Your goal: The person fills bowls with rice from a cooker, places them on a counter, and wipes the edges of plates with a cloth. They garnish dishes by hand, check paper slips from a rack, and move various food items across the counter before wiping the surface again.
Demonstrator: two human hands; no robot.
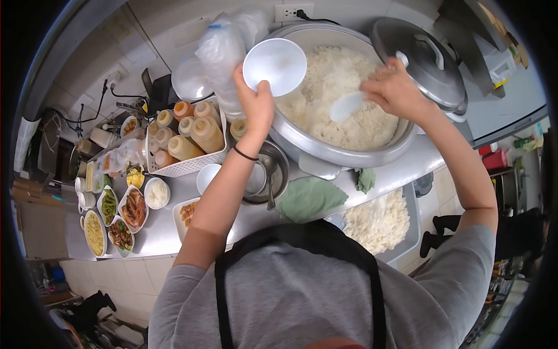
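On the shiny worktop (395, 174) sits a big, round metal pot (343, 155) of soft, lumpy rice (375, 129). By its rim, the left hand's (257, 106) fingers pinch a smooth bowl (275, 64) at the edge, maybe keeping the inside free. The right hand's (396, 93) fingers curl around a flat white scoop (346, 107) over the rice.

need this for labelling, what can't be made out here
In the head view:
right hand: exact grip on the paddle, blurred
left hand: most fingertips, hidden by the white bowl
pot: floor, covered by rice
grey tub: part, behind the black strap
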